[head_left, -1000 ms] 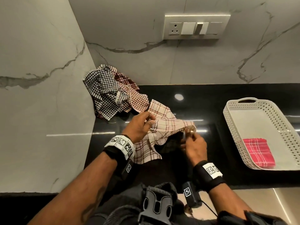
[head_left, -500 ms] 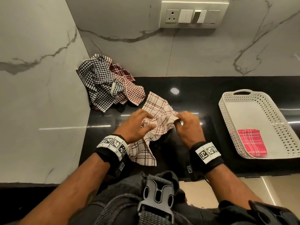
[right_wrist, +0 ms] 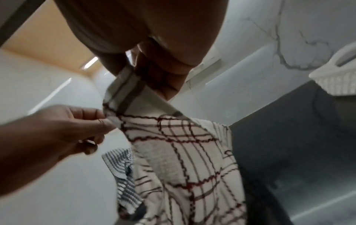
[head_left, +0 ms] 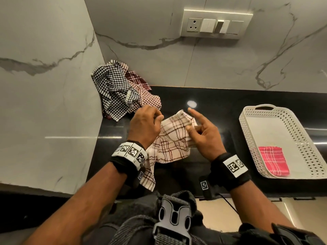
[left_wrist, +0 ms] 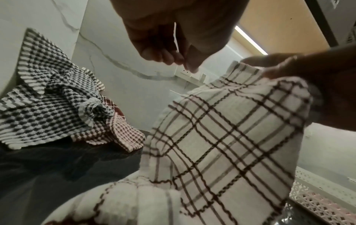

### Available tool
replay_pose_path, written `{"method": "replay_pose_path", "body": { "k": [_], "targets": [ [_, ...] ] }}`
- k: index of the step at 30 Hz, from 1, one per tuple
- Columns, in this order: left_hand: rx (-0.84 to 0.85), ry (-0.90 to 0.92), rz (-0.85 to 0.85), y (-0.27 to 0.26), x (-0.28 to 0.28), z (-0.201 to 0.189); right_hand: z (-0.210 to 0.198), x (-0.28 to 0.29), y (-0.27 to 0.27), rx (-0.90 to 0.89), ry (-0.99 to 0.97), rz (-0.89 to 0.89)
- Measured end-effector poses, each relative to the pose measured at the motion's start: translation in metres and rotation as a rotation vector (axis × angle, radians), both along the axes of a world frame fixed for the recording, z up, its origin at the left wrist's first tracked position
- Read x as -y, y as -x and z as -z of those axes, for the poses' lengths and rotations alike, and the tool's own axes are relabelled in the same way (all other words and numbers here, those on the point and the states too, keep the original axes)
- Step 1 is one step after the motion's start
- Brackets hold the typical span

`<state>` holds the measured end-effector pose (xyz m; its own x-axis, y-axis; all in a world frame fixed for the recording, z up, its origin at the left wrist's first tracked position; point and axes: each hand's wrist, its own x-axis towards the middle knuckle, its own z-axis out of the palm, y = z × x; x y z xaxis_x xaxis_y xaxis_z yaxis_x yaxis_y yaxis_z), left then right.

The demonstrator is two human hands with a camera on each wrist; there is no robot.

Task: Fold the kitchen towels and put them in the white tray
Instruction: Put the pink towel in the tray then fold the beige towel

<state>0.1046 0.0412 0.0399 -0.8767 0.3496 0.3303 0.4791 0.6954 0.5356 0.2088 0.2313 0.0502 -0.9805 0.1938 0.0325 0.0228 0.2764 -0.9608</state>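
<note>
So both hands have the cream cotton towel with the brown windowpane check (head_left: 172, 137) lifted just above the glossy black stone worktop (head_left: 219, 110), held by its top edge so the rest hangs loose and the corners can be matched for a fold, I'd guess. The left hand (head_left: 144, 125) has its grip pinched on one corner, thumb against fingertips (really clear from the right wrist view (right_wrist: 82, 124)). The right hand (head_left: 205, 137) has its grip clamped on the opposite edge with thumb and middle fingers while the index finger sticks out straight. The white perforated plastic tray (head_left: 251, 131) sits well off to the right with one folded pink checked towel (head_left: 273, 160) already in it, and the crumpled heap of black-and-white and maroon checked towels (head_left: 122, 91) waits in the corner against the marble wall. Compared with half a second ago, the hands have come up and apart: back then the towel was bunched low between them, now it's drawn out and the right index finger has sprung free.
</note>
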Motion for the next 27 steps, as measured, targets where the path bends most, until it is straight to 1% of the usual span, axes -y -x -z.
{"method": "replay_pose_path", "body": {
  "k": [1,2,4,5,7,9,11,13,15,17,19,22,24,25,27],
  "targets": [
    [0.016,-0.044,-0.030,-0.002,-0.002,-0.002,-0.008,0.002,0.001,-0.035,0.063,0.018],
    [0.056,-0.096,-0.018,-0.005,-0.004,-0.004,-0.014,0.002,0.003,-0.066,0.103,0.034],
    [0.210,-0.212,0.110,-0.014,-0.006,-0.008,-0.022,-0.001,0.009,-0.075,0.139,0.027],
    [0.292,-0.264,0.190,-0.021,-0.008,-0.011,-0.024,-0.003,0.011,-0.053,0.166,-0.006],
    [0.381,-0.309,0.319,-0.033,-0.015,-0.015,-0.030,-0.004,0.012,-0.010,0.217,-0.108],
    [0.403,-0.357,0.347,-0.037,-0.024,-0.017,-0.036,-0.001,0.012,-0.005,0.195,-0.192],
    [0.348,-0.408,0.264,-0.036,-0.035,-0.018,-0.040,0.005,0.011,-0.054,0.078,-0.190],
    [0.253,-0.423,0.142,-0.034,-0.043,-0.023,-0.042,0.004,0.010,-0.153,-0.138,-0.110],
    [0.214,-0.433,0.107,-0.031,-0.049,-0.030,-0.045,-0.003,0.007,-0.220,-0.316,-0.020],
    [0.163,-0.348,0.124,-0.032,-0.052,-0.040,-0.053,-0.013,0.003,-0.282,-0.480,0.080],
    [0.029,-0.204,0.089,-0.032,-0.055,-0.052,-0.062,-0.024,-0.002,-0.321,-0.625,0.155],
    [-0.167,-0.130,0.035,-0.038,-0.060,-0.075,-0.074,-0.041,-0.015,-0.264,-0.719,0.191],
    [-0.239,-0.135,0.056,-0.036,-0.059,-0.088,-0.077,-0.045,-0.017,-0.231,-0.724,0.216],
    [-0.246,-0.134,0.103,-0.039,-0.061,-0.095,-0.079,-0.047,-0.020,-0.232,-0.716,0.223],
    [-0.194,-0.125,0.210,-0.053,-0.068,-0.107,-0.087,-0.055,-0.034,-0.249,-0.690,0.219]
  ]
}}
